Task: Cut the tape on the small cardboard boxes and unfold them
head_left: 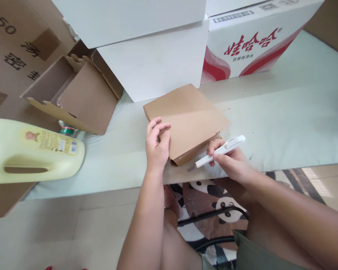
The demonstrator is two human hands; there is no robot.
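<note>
A flat brown cardboard box (190, 118) lies at an angle on the pale green cloth in front of me. My left hand (157, 140) grips its left edge, with the fingertips resting on the top face. In my right hand (229, 159) is a white utility knife (221, 150), its metal blade out and pointing down to the left. The blade tip is just off the box's near corner, apart from it. Along the near side the box's edge looks slightly raised. Something clear, perhaps plastic, shows beneath my right fingers, but I cannot make it out.
White cartons (160, 56) stand behind the box, beside a red-and-white carton (250, 52). To the left are an open brown box (87, 97), a yellow jug (39, 150) and a large brown carton (5, 56). The cloth-covered surface (284, 123) ends close to my forearms.
</note>
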